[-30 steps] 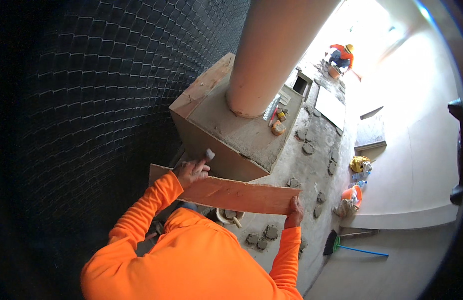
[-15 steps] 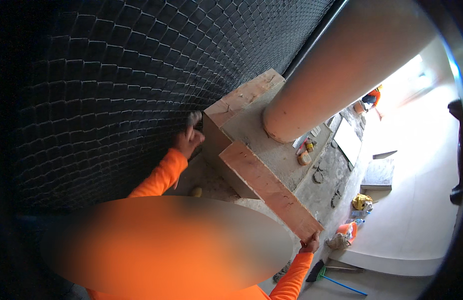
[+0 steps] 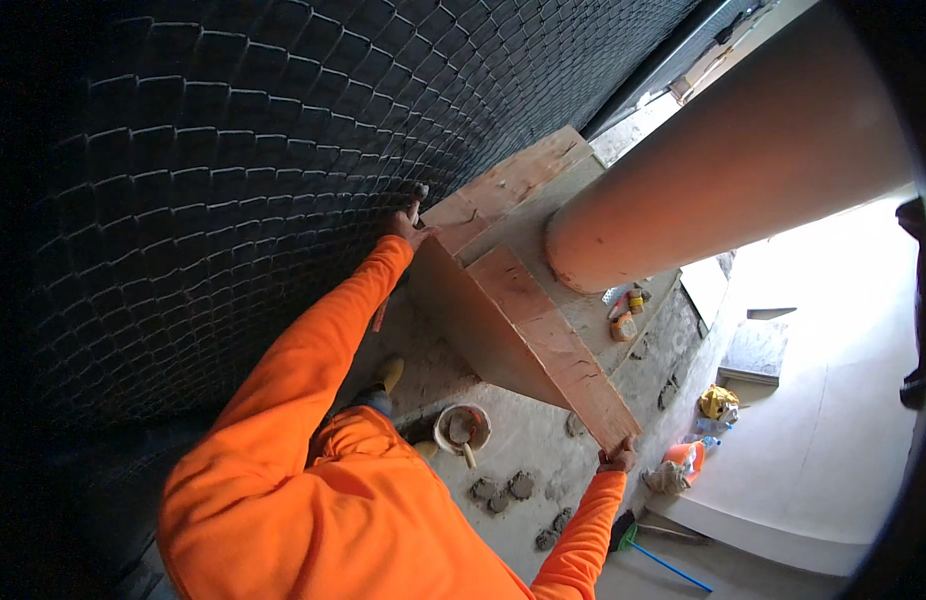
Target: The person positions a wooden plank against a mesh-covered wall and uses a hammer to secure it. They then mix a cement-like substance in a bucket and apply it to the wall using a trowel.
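Note:
My left hand [image 3: 413, 228] is closed around what looks like a hammer, its grey head [image 3: 421, 191] above the fist and part of a reddish handle [image 3: 380, 315] below the sleeve. It is beside the near-left corner of the far wooden board [image 3: 508, 185]. My right hand [image 3: 618, 456] grips the lower right end of the near wooden board [image 3: 555, 340], fingers wrapped over its edge. Bent nails stick out of both boards. These boards edge a block with a grey top [image 3: 523, 232], from which a thick round column [image 3: 703, 180] rises.
Chain-link fence [image 3: 253, 150] runs along the left. On the floor are a bucket [image 3: 443, 428] with a tool in it, mortar lumps [image 3: 521, 486], a broom [image 3: 625, 532] and an orange bucket [image 3: 695, 455]. Small tools [image 3: 623, 326] lie by the column.
My left hand has moved up and right with the hammer, to the board's corner. My right hand still grips the near board's end. The view has shifted, showing the bucket.

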The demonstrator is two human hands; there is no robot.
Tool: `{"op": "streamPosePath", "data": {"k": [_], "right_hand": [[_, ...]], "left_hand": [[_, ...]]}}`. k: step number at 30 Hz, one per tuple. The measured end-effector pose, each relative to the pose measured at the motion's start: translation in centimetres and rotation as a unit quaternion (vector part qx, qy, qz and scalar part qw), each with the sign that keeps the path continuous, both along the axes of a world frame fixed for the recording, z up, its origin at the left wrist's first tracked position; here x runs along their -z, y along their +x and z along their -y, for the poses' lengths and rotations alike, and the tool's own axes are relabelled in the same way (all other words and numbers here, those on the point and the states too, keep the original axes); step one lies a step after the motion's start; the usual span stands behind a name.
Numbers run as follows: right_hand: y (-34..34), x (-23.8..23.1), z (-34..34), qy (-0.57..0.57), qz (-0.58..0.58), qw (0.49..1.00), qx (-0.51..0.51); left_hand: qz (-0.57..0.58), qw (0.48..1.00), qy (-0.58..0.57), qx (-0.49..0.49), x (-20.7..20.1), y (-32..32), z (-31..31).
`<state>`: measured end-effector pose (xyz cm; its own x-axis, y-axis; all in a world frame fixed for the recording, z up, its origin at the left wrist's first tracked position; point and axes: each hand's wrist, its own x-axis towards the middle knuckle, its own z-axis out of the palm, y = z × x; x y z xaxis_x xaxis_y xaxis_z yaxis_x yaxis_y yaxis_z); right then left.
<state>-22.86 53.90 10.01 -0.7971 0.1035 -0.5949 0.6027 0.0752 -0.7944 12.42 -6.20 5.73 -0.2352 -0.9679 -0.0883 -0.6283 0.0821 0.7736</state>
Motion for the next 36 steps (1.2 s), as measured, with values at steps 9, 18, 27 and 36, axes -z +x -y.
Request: {"op": "streamPosePath", "data": {"k": [9, 18, 27, 36], "right_hand": [[-1.6, 2.5, 2.1, -0.003, 0.003, 0.998, -0.055], [-0.4, 2.5, 3.7, 0.013, 0.015, 0.999, -0.048], [-0.9, 4.6, 3.0, -0.004, 0.029, 0.998, -0.047], [-0.6, 3.8, 3.5, 0.044, 0.011, 0.999, -0.011]], "left_hand": [[0.069, 0.997, 0.031, 0.014, 1.2, -0.4, 0.7], [-0.027, 0.997, 0.073, 0.030, 0.1, -0.1, 0.7], [0.025, 0.993, 0.106, -0.041, -0.1, -0.2, 1.3], [-0.030, 0.996, 0.046, -0.069, 4.1, -0.2, 1.9]]}}
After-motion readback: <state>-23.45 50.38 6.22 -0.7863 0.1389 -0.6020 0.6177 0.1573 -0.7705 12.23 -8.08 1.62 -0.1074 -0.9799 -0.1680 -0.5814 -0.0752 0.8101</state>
